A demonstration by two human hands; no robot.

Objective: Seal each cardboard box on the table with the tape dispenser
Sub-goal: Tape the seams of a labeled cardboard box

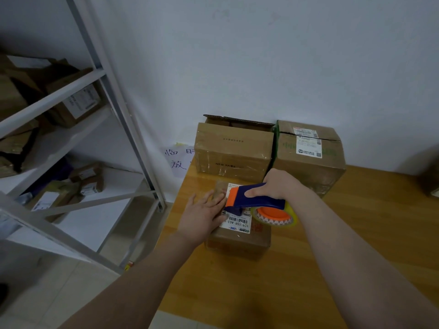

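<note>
Brown cardboard fills the middle of my view: a small box (237,241) sits near the left edge of the wooden table (344,257), just below centre frame, and this is the one being worked on. My right hand (278,184) is wrapped round the blue and orange tape dispenser (255,198), whose front end is down on the box top by the white shipping label, with the tape roll (275,216) hanging over the box's right side. My left hand (202,214) lies flat with straight fingers on the left part of the box top, pressing it and grasping nothing. I judge the task to be at an early stage, with this first seam only being laid; I cannot see how much tape is already down. Behind it, against the wall, the taller box (232,150) has a flap standing up at the back, so it looks unsealed. The labelled box (308,157) touching its right side shows a dark seam across its top; whether that is taped I cannot tell. Both probably remain to be done.
</note>
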